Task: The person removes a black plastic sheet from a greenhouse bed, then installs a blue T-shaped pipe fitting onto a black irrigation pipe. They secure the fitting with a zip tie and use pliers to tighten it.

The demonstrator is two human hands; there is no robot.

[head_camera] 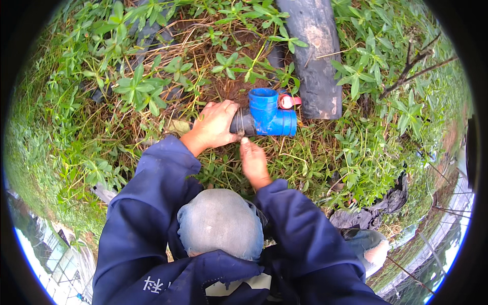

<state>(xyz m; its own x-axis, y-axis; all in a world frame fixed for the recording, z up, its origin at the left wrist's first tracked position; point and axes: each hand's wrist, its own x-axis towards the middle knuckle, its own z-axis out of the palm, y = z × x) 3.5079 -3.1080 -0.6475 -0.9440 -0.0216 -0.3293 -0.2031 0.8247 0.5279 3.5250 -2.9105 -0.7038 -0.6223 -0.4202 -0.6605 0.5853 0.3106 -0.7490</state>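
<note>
A blue plastic tee fitting [271, 118] lies low among the weeds, one round opening facing up the picture and another to the right. On its left end sits a short black hose [248, 121] with wire [240, 120] wound around it. My left hand [213, 124] grips this hose, its thumb at the near side. Beneath the hose, my right hand [253, 158] has thumb and fingers pinched by the wire's end; whatever lies between the fingertips is too small to make out. Behind the fitting shows a red valve handle [289, 101].
A wide black flattened hose [318, 65] runs up the picture, its cut end right of the fitting. Dry branches [410, 70] stick up at the right. Crumpled black plastic sheet [373, 213] lies lower right. My denim-covered knee [221, 223] is just below my hands. Green weeds surround everything.
</note>
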